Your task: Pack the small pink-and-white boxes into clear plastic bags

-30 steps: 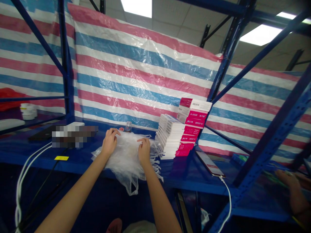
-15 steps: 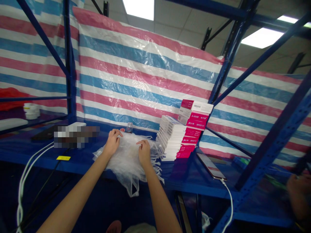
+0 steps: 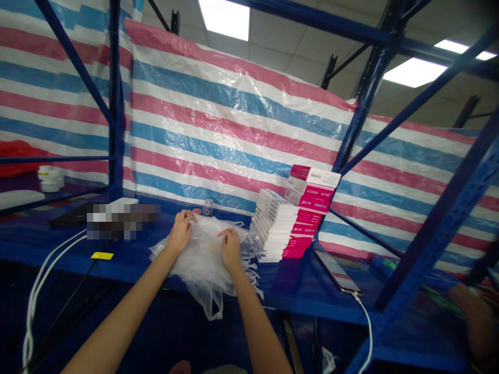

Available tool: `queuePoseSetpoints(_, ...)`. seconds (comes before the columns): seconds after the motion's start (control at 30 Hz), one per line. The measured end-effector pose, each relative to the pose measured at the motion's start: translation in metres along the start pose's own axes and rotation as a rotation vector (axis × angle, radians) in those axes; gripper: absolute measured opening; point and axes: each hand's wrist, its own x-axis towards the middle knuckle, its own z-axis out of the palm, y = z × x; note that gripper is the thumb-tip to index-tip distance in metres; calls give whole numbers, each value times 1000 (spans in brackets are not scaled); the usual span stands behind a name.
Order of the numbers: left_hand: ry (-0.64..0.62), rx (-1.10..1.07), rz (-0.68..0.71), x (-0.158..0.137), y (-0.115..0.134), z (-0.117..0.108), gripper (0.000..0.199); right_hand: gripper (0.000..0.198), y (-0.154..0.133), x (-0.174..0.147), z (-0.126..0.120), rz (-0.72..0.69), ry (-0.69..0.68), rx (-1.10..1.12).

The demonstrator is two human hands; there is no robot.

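Observation:
A loose heap of thin, clear-white plastic bags (image 3: 206,265) lies on the blue shelf before me, some handles drooping over the front edge. My left hand (image 3: 181,231) is at the heap's upper left, its fingers bent and closed on the film of a bag. On the right side of the heap, my right hand (image 3: 231,247) has its fingers curled inward, pinching the plastic, with the index finger pointing left. Exactly how much film lies between the fingertips is hard to see. A small clear jar (image 3: 208,208) stands just behind the bags.
Stacked white boxes (image 3: 273,226) and pink-and-white boxes (image 3: 310,213) stand right of the bags. A phone (image 3: 337,271) with a white cable lies farther right. Blue rack posts (image 3: 115,98) frame the shelf (image 3: 288,293). At far right is another person's blurred arm (image 3: 477,317).
The camera view has shifted slightly. Both hands stay at nearly the same places on the bags, and the bags lie almost as before. The other person's arm at right has moved.

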Motion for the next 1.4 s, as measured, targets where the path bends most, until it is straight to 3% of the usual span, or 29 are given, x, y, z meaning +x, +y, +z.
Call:
queuePoseSetpoints(0.37, -8, -16, -18, 0, 4, -1, 27, 40, 3, 0, 2, -28, 2, 6)
queuePoseSetpoints(0.83, -23, -55, 6, 0, 1, 2, 37, 39, 6, 0, 4, -36, -12, -2)
queuePoseSetpoints(1.4, -32, -73, 5, 1, 7, -1, 33, 39, 2, 1, 1, -23, -10, -21)
